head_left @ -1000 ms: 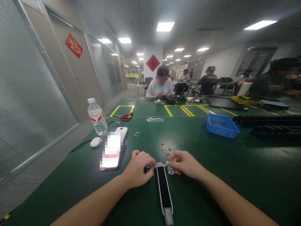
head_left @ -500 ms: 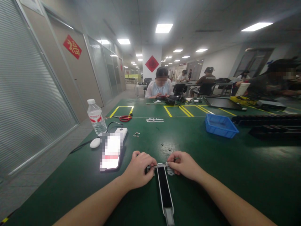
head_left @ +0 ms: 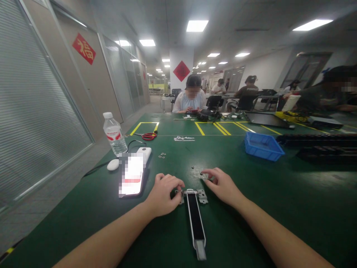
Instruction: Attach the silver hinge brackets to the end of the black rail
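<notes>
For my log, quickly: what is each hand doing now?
Left hand: closed on the bracket end.
Right hand: open, fingertips at a small nut.

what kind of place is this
Probably an assembly workshop: a long green work mat with yellow-taped zones, a blue parts bin, loose small metal parts, and other people seated at benches.

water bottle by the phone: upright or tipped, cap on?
Upright, cap on. The water bottle stands on its base on the green table, its white cap at the top, behind the phone.
</notes>
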Tool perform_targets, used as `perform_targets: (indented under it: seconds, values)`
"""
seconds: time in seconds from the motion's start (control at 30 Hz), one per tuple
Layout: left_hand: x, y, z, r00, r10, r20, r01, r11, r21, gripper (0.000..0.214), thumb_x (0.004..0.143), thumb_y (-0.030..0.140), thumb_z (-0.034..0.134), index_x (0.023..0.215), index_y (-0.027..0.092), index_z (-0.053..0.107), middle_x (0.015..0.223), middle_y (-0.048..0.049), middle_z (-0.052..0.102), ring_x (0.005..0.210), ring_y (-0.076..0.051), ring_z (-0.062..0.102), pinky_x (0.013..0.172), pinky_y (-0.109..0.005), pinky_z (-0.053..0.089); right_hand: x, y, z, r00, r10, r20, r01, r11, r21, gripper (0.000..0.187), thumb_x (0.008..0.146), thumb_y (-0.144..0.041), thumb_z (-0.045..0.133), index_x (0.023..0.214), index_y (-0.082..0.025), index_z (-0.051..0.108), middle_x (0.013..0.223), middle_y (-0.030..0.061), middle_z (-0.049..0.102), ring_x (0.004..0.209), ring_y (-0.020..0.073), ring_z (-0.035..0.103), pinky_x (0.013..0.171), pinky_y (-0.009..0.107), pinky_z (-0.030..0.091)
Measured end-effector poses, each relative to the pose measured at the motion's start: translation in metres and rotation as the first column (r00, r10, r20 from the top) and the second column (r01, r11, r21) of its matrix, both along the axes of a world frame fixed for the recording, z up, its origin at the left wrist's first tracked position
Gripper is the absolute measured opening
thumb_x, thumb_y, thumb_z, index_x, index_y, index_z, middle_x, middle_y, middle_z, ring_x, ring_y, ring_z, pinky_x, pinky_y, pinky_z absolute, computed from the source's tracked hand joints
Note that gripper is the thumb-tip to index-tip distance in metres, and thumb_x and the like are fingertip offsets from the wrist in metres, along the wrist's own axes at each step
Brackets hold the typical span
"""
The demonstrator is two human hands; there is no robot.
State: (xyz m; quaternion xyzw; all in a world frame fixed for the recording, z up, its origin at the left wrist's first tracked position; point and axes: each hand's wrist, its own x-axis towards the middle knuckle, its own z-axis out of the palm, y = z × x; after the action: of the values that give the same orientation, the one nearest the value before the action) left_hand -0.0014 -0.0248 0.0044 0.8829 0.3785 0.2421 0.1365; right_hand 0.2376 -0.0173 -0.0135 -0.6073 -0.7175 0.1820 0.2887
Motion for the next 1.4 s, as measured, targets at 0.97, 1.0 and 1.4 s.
perform_targets:
  seconds: [0.97,1.0,1.4]
  values:
    - [0.001,0.001,0.000,0.998,0.064,-0.015,-0.065,0.998,-0.012,0.020,0.077,0.015,0.046,0.091,0.022,0.058,0.083,0.0019,0.065,0.085,-0.018,0.056,0.087,-0.037,0.028,0.003,0.002,-0.003,0.987,0.042,0.153,-0.049,0.998,0.038,0.016,0.081,-0.015,0.051,0.085,-0.018,0.066,0.088,0.0053,0.063,0.078,0.0184,0.058,0.069,0.029,0.044]
    - [0.001,0.001,-0.001,0.998,0.063,-0.015,-0.063,0.998,-0.010,0.020,0.077,0.015,0.046,0.091,0.022,0.058,0.083,0.0019,0.065,0.085,-0.018,0.056,0.086,-0.037,0.028,0.003,0.002,-0.003,0.988,0.035,0.153,-0.042,0.998,0.040,0.017,0.081,-0.016,0.051,0.087,-0.018,0.066,0.088,0.0051,0.063,0.078,0.0184,0.058,0.069,0.029,0.043]
    - [0.003,-0.006,0.002,0.997,0.026,0.068,-0.032,0.995,0.092,0.016,0.081,0.024,0.054,0.096,0.023,0.058,0.099,-0.0001,0.066,0.095,-0.020,0.057,0.090,-0.038,0.026,-0.017,-0.013,0.008,0.892,0.104,-0.439,-0.142,0.988,-0.054,0.024,0.073,-0.031,0.058,0.093,-0.018,0.055,0.074,-0.0013,0.057,0.051,0.0092,0.045,0.049,0.023,0.035]
